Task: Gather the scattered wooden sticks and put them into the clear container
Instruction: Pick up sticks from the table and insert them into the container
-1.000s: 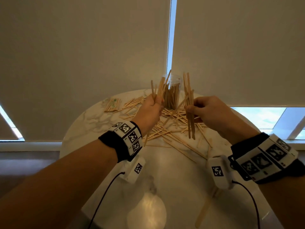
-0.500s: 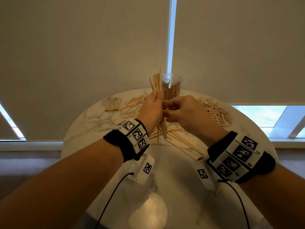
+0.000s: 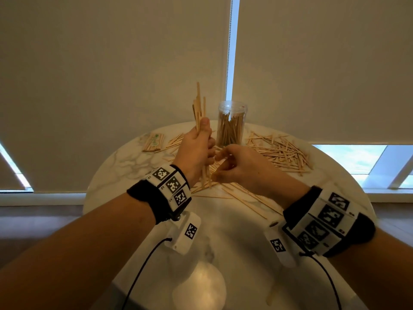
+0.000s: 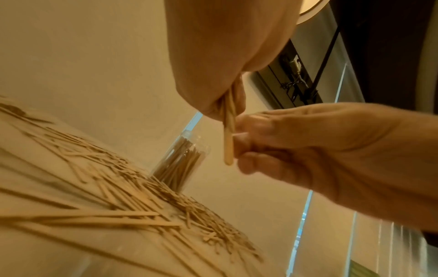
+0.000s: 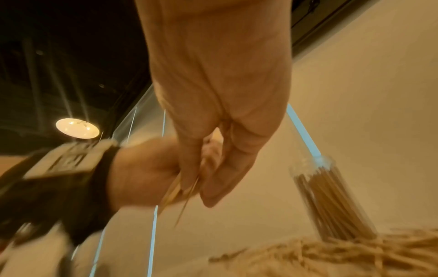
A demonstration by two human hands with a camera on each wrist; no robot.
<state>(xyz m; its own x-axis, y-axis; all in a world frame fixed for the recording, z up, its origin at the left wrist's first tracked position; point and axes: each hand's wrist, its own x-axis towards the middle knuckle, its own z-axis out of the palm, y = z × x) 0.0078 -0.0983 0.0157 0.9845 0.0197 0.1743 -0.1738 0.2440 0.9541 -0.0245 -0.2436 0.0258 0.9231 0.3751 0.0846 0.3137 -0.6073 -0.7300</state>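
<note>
The left hand (image 3: 196, 151) gripped a bundle of thin pale wooden sticks (image 3: 199, 108). The right hand (image 3: 237, 166), fingers loosely curled, looked empty. Next, I think, they go into the tall clear plastic container (image 3: 232, 124).

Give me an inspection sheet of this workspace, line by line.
Surface: round marble table, glare patch near the front edge.
Job's things: clear container upright, part-filled with sticks; scattered sticks around it; upright bundle.
Clutter: wrapped packet at far left.
Hands: left hand holds the bundle; right hand beside it, fingers curled at the bundle's lower part, grip unclear.
Cables: black cable from each wrist unit.
Surroundings: closed roller blinds, strips of window.
</note>
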